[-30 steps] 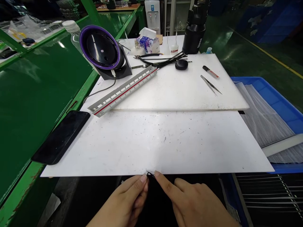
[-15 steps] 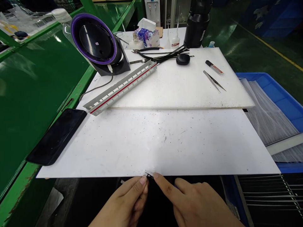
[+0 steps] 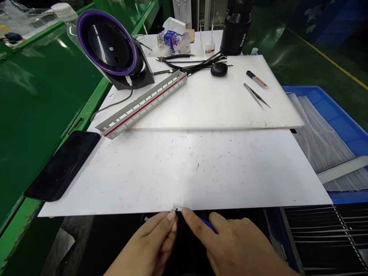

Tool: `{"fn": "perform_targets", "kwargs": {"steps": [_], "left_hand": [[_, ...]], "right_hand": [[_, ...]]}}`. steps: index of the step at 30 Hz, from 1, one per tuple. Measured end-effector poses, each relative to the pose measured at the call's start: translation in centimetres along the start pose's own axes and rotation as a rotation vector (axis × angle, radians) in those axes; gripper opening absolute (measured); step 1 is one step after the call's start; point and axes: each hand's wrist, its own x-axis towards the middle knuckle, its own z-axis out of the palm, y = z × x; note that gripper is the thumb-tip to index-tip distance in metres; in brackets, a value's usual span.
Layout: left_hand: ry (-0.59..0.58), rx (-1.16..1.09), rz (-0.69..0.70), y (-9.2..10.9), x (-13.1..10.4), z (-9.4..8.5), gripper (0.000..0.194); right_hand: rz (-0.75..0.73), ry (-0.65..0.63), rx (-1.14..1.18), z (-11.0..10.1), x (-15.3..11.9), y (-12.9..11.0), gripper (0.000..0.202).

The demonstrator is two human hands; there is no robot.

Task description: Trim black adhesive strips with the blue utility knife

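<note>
Blue tool (image 3: 209,225) held R hand (image 3: 230,241), blk bit (image 3: 176,209) pinched L hand (image 3: 153,239), phone (image 3: 64,166) L, tweezers (image 3: 247,88) beyond

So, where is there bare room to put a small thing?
Free: the foam slab between slotted rail and tweezers; also the specked white sheet from slab to left hand and right hand. Crowded: around pliers and black strips.

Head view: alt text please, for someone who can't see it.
The left hand pinches a tiny dark piece at the near edge of a white board; the right hand holds a blue tool close to it. Beyond lie a slotted grey strip and tweezers, with a phone at left.
</note>
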Motion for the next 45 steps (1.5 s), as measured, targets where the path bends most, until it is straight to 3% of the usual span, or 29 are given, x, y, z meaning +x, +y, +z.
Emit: {"fn": "perform_targets", "kwargs": {"steps": [9, 14, 19, 30, 38, 45], "left_hand": [[0.03, 0.079, 0.028, -0.3, 0.2, -0.4, 0.056], [0.002, 0.11, 0.04, -0.2, 0.0, -0.6, 0.053], [-0.016, 0.113, 0.042, -0.1, 0.0, -0.6, 0.053], [0.015, 0.115, 0.018, -0.4, 0.2, -0.7, 0.053], [0.018, 0.121, 0.031, -0.5, 0.0, -0.5, 0.051], [-0.008, 0.13, 0.044, 0.1, 0.0, -0.6, 0.05]], "right_hand": [[0.054, -0.035, 0.036, -0.3, 0.0, -0.2, 0.082], [0.099, -0.121, 0.169, -0.6, -0.1, -0.2, 0.076], [0.108, -0.125, 0.269, -0.8, -0.1, 0.1, 0.073], [0.08, -0.145, 0.128, -1.1, 0.1, -0.2, 0.082], [0.074, -0.046, 0.026, -0.1, -0.3, -0.6, 0.087], [0.125, -0.081, 0.144, -0.6, -0.2, -0.5, 0.077]]}}
